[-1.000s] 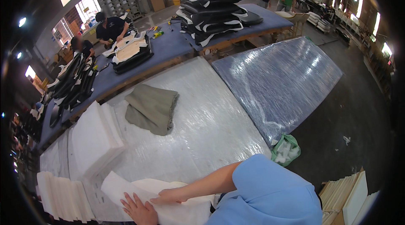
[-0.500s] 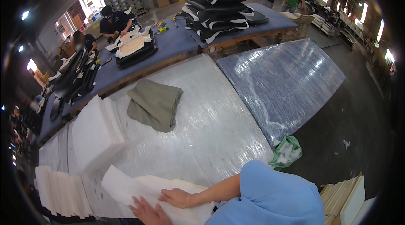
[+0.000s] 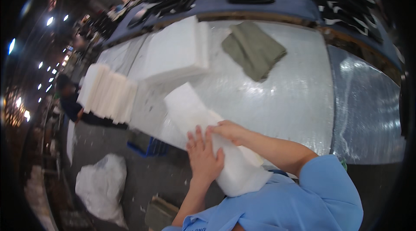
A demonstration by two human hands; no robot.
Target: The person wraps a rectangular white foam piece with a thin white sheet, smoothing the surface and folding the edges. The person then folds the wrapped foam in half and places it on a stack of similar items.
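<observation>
Both hands are on one white foam slab (image 3: 208, 138), which juts toward the person's chest off the near edge of the plastic-covered table (image 3: 299, 96). The left hand (image 3: 203, 158) lies flat, fingers spread, against the slab's near side; the right hand (image 3: 229, 130) curls over its top, so the piece is pressed between palms rather than pinched. Soft foam dents, so a broad, even hold with the weight shared looks wisest, keeping the slab level. Just beyond the left hand stands a row of upright white foam pieces (image 3: 108, 93); farther off lies a flat stack of foam sheets (image 3: 177, 51), then a folded grey-green cloth (image 3: 254, 50) beyond the right hand.
</observation>
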